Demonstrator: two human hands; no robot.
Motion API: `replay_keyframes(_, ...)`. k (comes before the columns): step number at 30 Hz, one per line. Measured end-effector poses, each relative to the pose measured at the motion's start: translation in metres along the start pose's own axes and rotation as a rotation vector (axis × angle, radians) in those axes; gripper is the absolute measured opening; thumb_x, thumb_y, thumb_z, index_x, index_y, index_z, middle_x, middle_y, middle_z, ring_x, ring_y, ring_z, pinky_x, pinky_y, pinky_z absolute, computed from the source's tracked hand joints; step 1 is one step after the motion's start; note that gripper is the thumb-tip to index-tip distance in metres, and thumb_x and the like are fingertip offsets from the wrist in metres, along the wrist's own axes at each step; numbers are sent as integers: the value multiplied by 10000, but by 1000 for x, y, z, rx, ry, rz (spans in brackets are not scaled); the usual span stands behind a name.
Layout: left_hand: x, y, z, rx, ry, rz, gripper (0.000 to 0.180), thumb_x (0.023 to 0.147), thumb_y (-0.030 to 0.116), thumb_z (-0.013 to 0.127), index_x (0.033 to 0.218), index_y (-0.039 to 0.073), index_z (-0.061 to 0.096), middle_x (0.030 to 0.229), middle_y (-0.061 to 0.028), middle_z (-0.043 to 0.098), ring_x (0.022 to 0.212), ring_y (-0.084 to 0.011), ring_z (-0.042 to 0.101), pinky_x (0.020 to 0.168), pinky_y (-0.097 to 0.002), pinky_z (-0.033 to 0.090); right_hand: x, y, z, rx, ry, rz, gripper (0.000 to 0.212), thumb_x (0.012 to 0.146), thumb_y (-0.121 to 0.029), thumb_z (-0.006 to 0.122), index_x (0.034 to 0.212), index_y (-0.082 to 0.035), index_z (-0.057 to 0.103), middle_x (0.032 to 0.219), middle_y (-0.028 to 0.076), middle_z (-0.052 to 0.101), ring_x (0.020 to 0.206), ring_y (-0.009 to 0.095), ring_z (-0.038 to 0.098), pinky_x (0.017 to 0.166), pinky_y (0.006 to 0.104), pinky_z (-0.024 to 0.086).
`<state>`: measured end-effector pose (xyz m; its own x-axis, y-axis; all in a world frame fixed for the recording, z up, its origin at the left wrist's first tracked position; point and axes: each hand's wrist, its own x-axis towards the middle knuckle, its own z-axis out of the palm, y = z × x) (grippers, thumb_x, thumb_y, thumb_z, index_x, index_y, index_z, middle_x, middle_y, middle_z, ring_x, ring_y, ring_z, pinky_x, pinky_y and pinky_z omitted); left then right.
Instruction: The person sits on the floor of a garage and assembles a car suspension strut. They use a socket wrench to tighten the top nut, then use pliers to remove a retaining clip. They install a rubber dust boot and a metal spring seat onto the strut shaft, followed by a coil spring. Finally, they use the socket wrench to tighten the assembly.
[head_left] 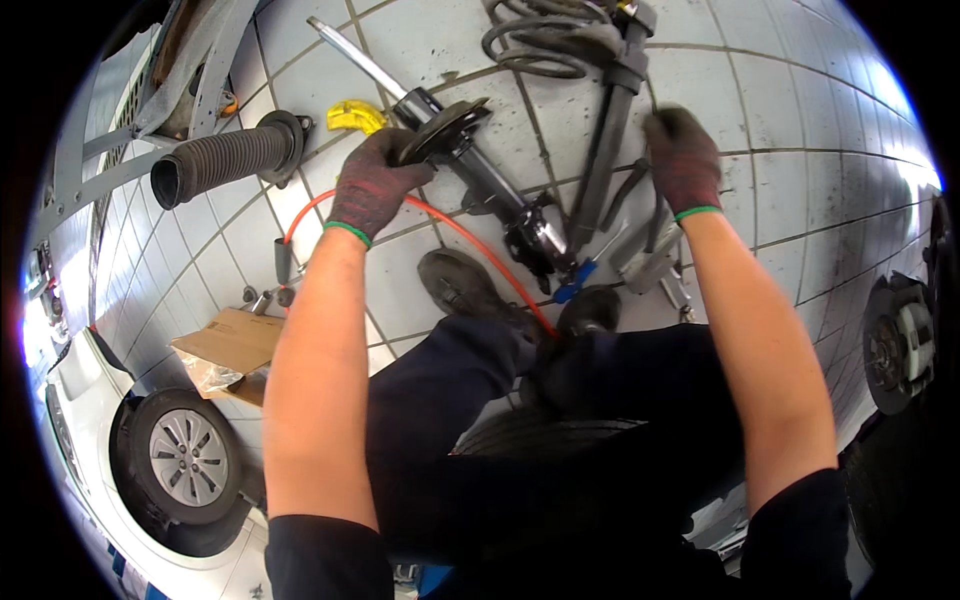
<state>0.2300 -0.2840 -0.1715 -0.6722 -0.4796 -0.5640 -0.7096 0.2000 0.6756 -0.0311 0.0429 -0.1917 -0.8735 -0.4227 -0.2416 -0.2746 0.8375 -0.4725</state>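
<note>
Left hand (pixel 375 185) grips strut (pixel 470 165), rod pointing up-left; right hand (pixel 683 160) clasps spring compressor (pixel 610 120)

Floor (pixel 800 130): pale grey tiles w/ dark grout. On it: strut assy (pixel 480 170) lying diagonal, chrome rod toward top left; coil spring (pixel 545 40) at top centre beside grey spring compressor (pixel 610 130); black ribbed dust boot (pixel 225 158) at left; yellow part (pixel 355 115) just beside strut; orange hose (pixel 470 240) curving across tiles; blue-handled tool (pixel 572 285) nr strut's lower end; torn cardboard box (pixel 230 345) lower left, small fittings (pixel 265 297) just above it.
</note>
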Motion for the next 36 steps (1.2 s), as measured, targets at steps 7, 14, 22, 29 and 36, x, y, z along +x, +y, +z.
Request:
replay_keyframes(7, 1, -6, -22, -362, -53, -16, 521, 991, 246, 763, 1449, 0, 755, 1244, -120, 823, 1144, -212, 748, 1085, -361, 563, -44, 14, -4, -550, -508, 359, 736, 979, -578, 753, 1529, -95, 687, 1521, 206, 728, 1440, 383, 680, 1203, 508, 527)
replay_keyframes(14, 22, -8, -18, 65, -97, 144, 486, 1079, 348, 694, 1472, 72, 766, 1194, -122, 840, 1158, -215, 751, 1091, -357, 547, -29, 65, 14, -292, -366, 472, 658, 1021, -554, 683, 1418, -35, 759, 1362, 283, 778, 1332, 440, 732, 1154, 529, 555)
replay_keyframes(22, 16, -7, -18, 206, 13, 148, 475, 1117, 372, 605, 1425, 39, 746, 1317, -209, 801, 1253, -340, 742, 1127, -425, 536, -84, -65, -47, 251, -423, 307, 680, 1028, -558, 727, 1335, 49, 753, 955, 219, 768, 844, 305, 784, 805, 482, 613)
replay_keyframes(29, 24, 4, -43, 77, -244, 78, 451, 1081, 286, 676, 1442, 23, 744, 1255, -148, 813, 1202, -227, 733, 1131, -377, 548, -29, -121, -13, -232, -791, -65, 636, 1027, -578, 668, 1218, 14, 801, 1119, 298, 808, 1097, 473, 779, 1029, 573, 585)
replay_keyframes(36, 39, -6, -47, 172, -302, 269, 277, 1103, 217, 694, 1303, 38, 763, 1093, -112, 795, 1034, -230, 763, 989, -381, 598, 13, -119, 39, -410, -847, -31, 571, 1020, -535, 671, 1216, -17, 810, 1183, 297, 801, 1148, 487, 766, 1041, 574, 591)
